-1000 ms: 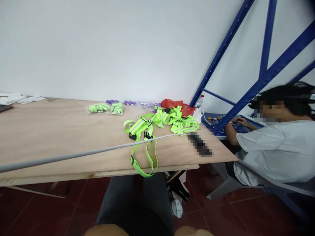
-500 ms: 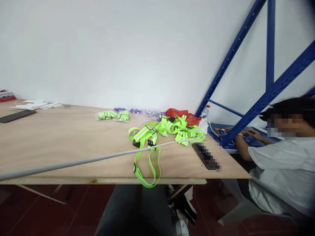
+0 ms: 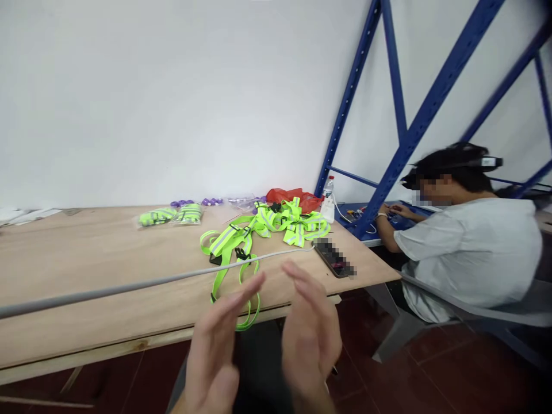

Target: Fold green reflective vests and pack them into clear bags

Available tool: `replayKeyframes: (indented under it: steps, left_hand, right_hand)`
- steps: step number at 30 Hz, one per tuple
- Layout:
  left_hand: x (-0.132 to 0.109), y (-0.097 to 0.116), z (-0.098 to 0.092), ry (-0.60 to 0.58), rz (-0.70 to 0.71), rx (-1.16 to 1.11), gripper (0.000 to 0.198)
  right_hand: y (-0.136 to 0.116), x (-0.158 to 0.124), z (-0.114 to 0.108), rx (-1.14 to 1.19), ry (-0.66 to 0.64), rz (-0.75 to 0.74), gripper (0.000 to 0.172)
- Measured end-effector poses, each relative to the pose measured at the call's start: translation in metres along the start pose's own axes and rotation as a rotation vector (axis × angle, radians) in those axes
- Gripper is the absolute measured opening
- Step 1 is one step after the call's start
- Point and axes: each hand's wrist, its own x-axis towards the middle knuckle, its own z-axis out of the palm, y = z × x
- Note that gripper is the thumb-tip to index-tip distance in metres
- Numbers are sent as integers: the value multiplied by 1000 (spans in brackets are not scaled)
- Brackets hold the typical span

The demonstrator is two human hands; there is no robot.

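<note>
My left hand (image 3: 219, 339) is raised at the near table edge, fingers stretched out, holding nothing. Facing it across a gap, my right hand (image 3: 311, 330) is also open and bare, slightly blurred. Behind them lies a tangle of neon-yellow reflective straps (image 3: 267, 224) with black buckles; one loop hangs over the front edge, partly covered by my left hand. A phone (image 3: 334, 259) rests just beyond my right hand. The grey cable (image 3: 146, 284) runs from the left to the phone, across the straps.
On the wooden table (image 3: 86, 259) are two bagged strap bundles (image 3: 187, 214), purple rolls (image 3: 183, 203), a red plastic bag (image 3: 295, 199) and a bottle (image 3: 328, 187). A blue metal rack (image 3: 409, 129) stands right. Beyond it a person (image 3: 470, 241) sits at a blue table.
Both my hands have come up into view from below. The camera has turned to the right, so the table and straps appear farther left.
</note>
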Motion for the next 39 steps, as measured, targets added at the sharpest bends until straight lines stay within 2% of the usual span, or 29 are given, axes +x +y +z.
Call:
replayKeyframes:
  steps: [1,3,5,7,9,11,14,16,20,23,26,28,30,33,36,39]
  left_hand:
    - [5,-12,-5,-5,22,31,45]
    - [9,-37,-24,-13,15,276,37]
    - [7,-62,-51,-37,-44,497,34]
    - [1,-88,-78,-46,-114,681,37]
    - [-5,-111,-100,-35,-174,832,42]
    - [-8,-129,-114,-63,-231,916,46]
    - [-7,-144,-123,-98,-273,996,50]
    - [-4,-149,-124,-114,-281,1018,51]
    - [0,-154,-123,-142,-292,1048,52]
    - [3,-158,-123,-162,-289,1077,52]
    - [5,-162,-123,-172,-289,1084,49]
    - [6,-165,-124,-185,-299,1087,49]
    - [6,-169,-124,-198,-301,1094,50]
    - [5,-177,-123,-216,-283,1090,53]
    - [9,-183,-127,-269,-275,1064,55]
    - [24,-186,-133,-351,-244,1022,55]
  right_hand:
    - [16,2,-11,-69,58,-8,34]
    - [59,7,-40,-281,142,0,26]
    - [107,8,-73,-499,133,199,29]
    - [150,9,-101,-684,-16,427,42]
    - [182,12,-116,-845,-254,659,62]
    - [204,18,-117,-966,-497,791,77]
    - [223,32,-104,-1077,-771,788,83]
    - [233,41,-93,-1101,-848,738,78]
    - [249,54,-80,-1096,-895,664,59]
    - [254,58,-80,-1083,-893,610,46]
    - [258,56,-94,-1067,-846,587,37]
    - [263,49,-110,-1018,-736,610,40]
    - [268,39,-130,-918,-562,656,43]
    - [272,21,-154,-857,-465,703,53]
    - [270,6,-164,-796,-400,736,59]
    - [266,-4,-166,-658,-258,770,62]
